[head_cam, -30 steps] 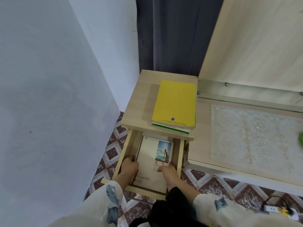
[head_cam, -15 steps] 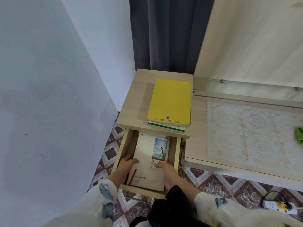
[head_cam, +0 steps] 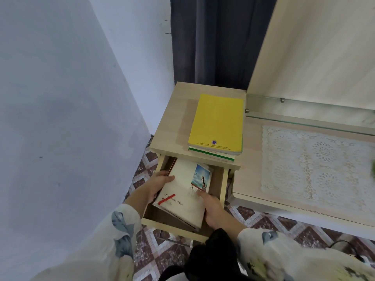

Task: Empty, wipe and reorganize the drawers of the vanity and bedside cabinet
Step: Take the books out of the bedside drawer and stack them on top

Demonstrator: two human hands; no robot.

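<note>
Grip: left hand (head_cam: 160,184) and right hand (head_cam: 212,209) clasp the cream book (head_cam: 182,196) inside the drawer (head_cam: 168,227).
Done: yellow book stack (head_cam: 218,122) set above the drawer.
Left: emptying, wiping, reorganizing.

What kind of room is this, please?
Probably a bedroom corner: a bedside cabinet with an open drawer stands beside a vanity with a lace mat, and a dark curtain hangs behind.
</note>
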